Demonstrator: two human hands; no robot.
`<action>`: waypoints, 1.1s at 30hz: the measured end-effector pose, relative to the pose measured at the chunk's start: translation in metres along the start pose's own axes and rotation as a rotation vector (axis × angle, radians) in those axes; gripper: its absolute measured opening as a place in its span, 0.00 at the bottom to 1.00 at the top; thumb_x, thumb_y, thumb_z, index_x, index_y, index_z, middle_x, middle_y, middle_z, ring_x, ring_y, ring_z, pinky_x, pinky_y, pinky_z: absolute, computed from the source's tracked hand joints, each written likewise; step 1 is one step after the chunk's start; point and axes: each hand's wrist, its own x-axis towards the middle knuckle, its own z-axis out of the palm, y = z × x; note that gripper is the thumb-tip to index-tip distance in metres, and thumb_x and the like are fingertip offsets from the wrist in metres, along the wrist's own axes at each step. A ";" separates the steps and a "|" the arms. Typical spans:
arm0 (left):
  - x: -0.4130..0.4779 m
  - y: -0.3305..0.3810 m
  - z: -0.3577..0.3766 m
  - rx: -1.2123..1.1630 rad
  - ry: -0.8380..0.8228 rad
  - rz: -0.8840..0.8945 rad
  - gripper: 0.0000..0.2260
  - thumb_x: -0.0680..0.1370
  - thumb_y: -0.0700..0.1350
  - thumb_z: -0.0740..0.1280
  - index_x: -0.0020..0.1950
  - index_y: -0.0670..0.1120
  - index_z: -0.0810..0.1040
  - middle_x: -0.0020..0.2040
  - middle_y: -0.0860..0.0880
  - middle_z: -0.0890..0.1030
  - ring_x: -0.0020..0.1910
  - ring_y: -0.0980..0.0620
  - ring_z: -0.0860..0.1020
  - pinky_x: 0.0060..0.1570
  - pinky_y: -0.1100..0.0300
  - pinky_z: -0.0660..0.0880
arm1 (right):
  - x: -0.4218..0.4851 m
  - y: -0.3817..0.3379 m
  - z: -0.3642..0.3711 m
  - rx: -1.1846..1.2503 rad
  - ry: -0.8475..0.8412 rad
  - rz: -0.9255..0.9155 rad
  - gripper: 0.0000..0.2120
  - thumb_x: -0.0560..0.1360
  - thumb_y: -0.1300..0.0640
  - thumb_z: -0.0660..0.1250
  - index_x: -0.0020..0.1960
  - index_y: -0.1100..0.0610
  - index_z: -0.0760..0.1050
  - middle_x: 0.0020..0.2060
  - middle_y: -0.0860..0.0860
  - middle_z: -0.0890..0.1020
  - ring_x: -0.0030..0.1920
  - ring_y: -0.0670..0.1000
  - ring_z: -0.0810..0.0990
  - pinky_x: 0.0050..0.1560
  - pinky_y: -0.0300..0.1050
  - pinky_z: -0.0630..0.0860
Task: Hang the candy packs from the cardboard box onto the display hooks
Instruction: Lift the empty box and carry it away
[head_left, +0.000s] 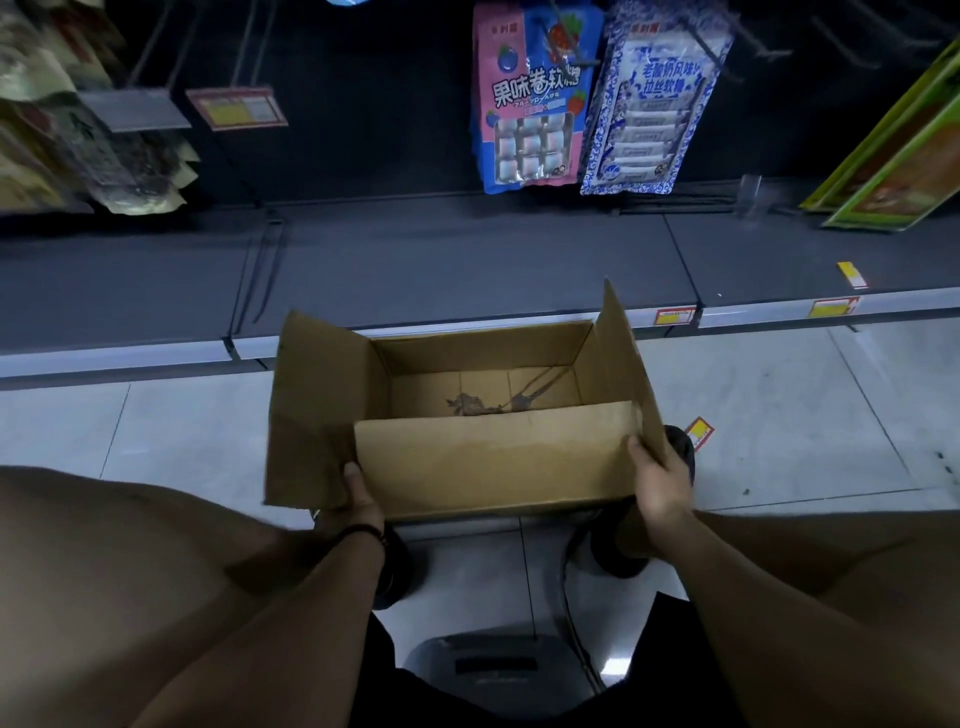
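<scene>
Left hand (358, 499) grips the cardboard box (493, 457) at the near-left corner, thumb curled over the edge beside the raised left flap. Right hand (660, 478) grips the near-right corner, thumb on the near wall. The box interior shows stained cardboard. The far edge lies near the base shelf (467, 260) lip. The pink-and-blue candy pack (530, 104) and the blue-and-white candy pack (654, 109) hang side by side above the shelf, well apart from the box.

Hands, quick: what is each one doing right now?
Left hand: closed, gripping the near left corner of the cardboard box.
Right hand: closed, gripping the box's near right corner by the raised flap.
</scene>
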 end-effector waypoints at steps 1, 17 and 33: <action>-0.023 0.013 -0.006 0.039 0.002 0.081 0.50 0.70 0.81 0.62 0.78 0.43 0.71 0.75 0.39 0.76 0.72 0.35 0.75 0.76 0.42 0.67 | -0.003 0.001 0.001 -0.045 -0.042 -0.046 0.19 0.85 0.50 0.67 0.73 0.55 0.78 0.61 0.52 0.82 0.64 0.55 0.77 0.65 0.46 0.68; -0.050 0.033 -0.006 0.574 -0.218 0.564 0.37 0.81 0.47 0.69 0.86 0.57 0.54 0.82 0.42 0.61 0.71 0.35 0.75 0.65 0.44 0.76 | 0.004 0.003 0.022 -1.042 -0.367 -0.188 0.55 0.80 0.53 0.70 0.79 0.34 0.25 0.75 0.59 0.55 0.71 0.65 0.67 0.69 0.66 0.70; 0.001 0.127 0.035 0.682 -0.297 0.126 0.46 0.68 0.62 0.82 0.76 0.42 0.66 0.64 0.37 0.79 0.58 0.33 0.80 0.52 0.35 0.83 | 0.086 -0.025 0.066 -0.778 -0.102 0.173 0.47 0.71 0.35 0.77 0.77 0.54 0.56 0.71 0.62 0.72 0.70 0.64 0.74 0.64 0.59 0.76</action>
